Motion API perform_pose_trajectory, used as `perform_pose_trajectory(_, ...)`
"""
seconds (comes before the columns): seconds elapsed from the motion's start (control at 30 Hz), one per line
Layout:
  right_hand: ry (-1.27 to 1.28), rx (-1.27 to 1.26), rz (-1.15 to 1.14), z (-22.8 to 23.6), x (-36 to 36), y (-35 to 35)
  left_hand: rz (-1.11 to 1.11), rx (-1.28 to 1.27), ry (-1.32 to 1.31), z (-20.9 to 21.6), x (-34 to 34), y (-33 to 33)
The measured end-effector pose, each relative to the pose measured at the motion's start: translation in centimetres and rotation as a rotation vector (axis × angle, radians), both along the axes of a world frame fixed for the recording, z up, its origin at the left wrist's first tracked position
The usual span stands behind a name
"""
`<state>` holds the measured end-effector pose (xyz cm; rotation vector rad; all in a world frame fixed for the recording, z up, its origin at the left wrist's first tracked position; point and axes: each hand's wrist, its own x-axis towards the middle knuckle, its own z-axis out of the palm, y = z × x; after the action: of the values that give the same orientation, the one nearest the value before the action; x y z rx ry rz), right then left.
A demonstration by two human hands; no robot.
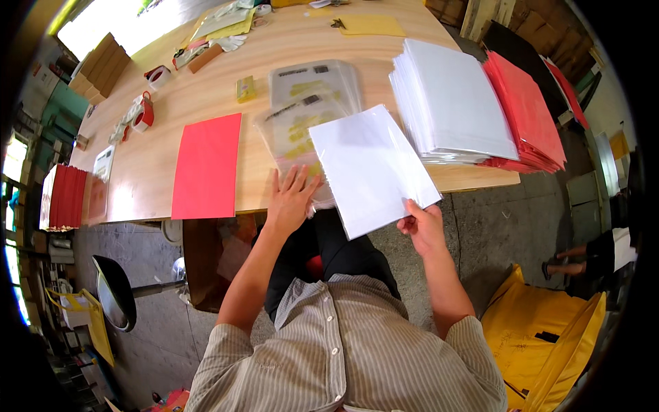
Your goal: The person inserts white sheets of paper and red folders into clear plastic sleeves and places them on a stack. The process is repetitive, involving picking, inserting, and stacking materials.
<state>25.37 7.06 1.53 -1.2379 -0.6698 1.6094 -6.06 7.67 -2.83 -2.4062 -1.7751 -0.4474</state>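
Observation:
My right hand (424, 226) grips the lower right corner of a thin white pack of sheets (374, 172), thumb on top. The pack has a glossy, film-like surface and is tilted over the table's front edge. My left hand (290, 200) lies with its fingers spread on the near end of a clear plastic bag (305, 130) with yellow print. More such bags (347, 79) are piled beneath and behind it. Left of that hand, a flat red sheet or board (207, 165) reaches the table edge.
At the right stand a tall white stack (456, 96) and a red stack (528, 113). A small yellow box (245, 89), tape rolls (143, 121) and a yellow clipboard (371, 25) lie on the wooden table (206, 89). A stool (115, 292) and a yellow bag-like container (535, 336) flank me.

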Motion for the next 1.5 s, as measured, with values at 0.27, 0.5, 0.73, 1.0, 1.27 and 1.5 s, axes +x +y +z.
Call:
perform_pose_trajectory(0.27,0.099,0.144,0.020,5.4,1.0,-1.8,-0.076,0.142,-0.041,1.2,-3.9,4.8)
perform_pose_trajectory(0.5,0.271,0.206,0.009,10.0,1.6,0.1,-0.115,0.085,-0.149,1.0,-5.0,8.5)
perform_pose_trajectory(0.73,0.427,-0.004,0.068,7.6,-1.3,-2.6,-0.130,-0.172,-0.835,-2.3,-5.7,7.2)
perform_pose_trajectory(1.0,0.436,0.234,0.017,13.5,1.4,0.4,-0.123,0.025,-0.240,-1.4,-6.6,7.6)
perform_pose_trajectory(1.27,0.358,0.188,-0.268,11.2,11.1,8.6,-0.147,0.021,-0.271,-1.5,-5.5,8.2)
perform_pose_trajectory(1.5,0.393,0.276,-0.366,11.4,11.1,7.7,-0.132,0.059,-0.269,-1.6,-5.8,8.0)
